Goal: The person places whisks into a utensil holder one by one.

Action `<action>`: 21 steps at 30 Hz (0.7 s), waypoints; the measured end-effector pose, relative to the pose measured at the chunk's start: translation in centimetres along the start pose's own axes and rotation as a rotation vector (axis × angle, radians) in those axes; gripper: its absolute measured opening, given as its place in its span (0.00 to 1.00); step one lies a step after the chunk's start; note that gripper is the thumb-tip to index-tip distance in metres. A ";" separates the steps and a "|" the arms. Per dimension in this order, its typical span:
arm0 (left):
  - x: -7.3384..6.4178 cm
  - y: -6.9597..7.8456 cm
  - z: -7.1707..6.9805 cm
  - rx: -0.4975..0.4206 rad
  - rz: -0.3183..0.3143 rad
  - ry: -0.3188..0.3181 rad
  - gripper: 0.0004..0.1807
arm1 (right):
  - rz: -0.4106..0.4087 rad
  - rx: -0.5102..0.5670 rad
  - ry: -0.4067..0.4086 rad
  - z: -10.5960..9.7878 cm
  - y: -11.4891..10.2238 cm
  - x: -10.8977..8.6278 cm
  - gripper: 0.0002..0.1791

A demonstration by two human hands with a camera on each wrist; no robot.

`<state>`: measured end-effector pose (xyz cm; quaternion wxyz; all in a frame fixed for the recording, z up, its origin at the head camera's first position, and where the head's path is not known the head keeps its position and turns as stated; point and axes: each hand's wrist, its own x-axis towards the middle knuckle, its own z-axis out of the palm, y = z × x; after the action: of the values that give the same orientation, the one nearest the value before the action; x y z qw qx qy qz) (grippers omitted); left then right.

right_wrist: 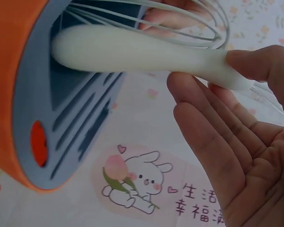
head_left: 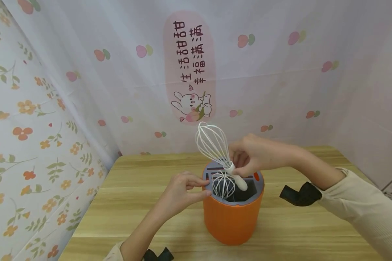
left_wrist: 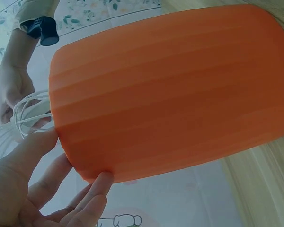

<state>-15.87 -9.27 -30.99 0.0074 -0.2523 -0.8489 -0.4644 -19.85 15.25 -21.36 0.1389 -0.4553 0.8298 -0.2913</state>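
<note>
An orange utensil holder [head_left: 232, 221] with a grey slotted top [head_left: 259, 183] stands upright on the wooden table. My left hand [head_left: 183, 190] grips its left rim between thumb and fingers; the left wrist view shows the fingertips [left_wrist: 103, 178] against the orange wall. My right hand [head_left: 251, 156] pinches a white whisk [head_left: 213, 143] where the handle meets the wires. Tilted, its wire head points up and its rounded handle end [right_wrist: 85, 47] is at the large opening of the top. A second whisk [head_left: 223, 185] sits in that opening, wires uppermost, its handle hidden.
Around the holder spreads the wood-grain table [head_left: 143, 203]. A white printed curtain [head_left: 134, 90] hangs behind it, and a flowered cloth [head_left: 29, 163] lines the left side. Narrow slots and a red oval [right_wrist: 39, 143] mark the holder's top.
</note>
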 end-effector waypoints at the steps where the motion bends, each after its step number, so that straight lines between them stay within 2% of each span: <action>1: 0.0 0.0 0.0 0.001 0.001 0.001 0.12 | 0.015 0.015 -0.013 0.0 0.2 0.0 0.06; 5: 0.0 0.0 0.1 0.010 0.011 0.010 0.11 | 0.076 0.055 -0.069 0.0 0.8 -0.1 0.07; 12: 0.0 0.2 0.1 -0.012 -0.004 -0.003 0.12 | 0.130 0.032 -0.181 -0.1 1.3 -0.1 0.07; 17: 0.0 0.2 0.0 -0.004 -0.016 -0.005 0.12 | 0.102 0.016 -0.224 -0.2 1.5 0.1 0.17; 21: 0.0 0.2 0.0 -0.009 -0.020 -0.006 0.12 | 0.085 -0.044 -0.243 -0.2 1.6 0.4 0.16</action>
<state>-15.77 -9.15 -30.81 -0.0011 -0.2452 -0.8493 -0.4675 -21.28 15.67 -22.16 0.2406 -0.4546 0.8316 -0.2097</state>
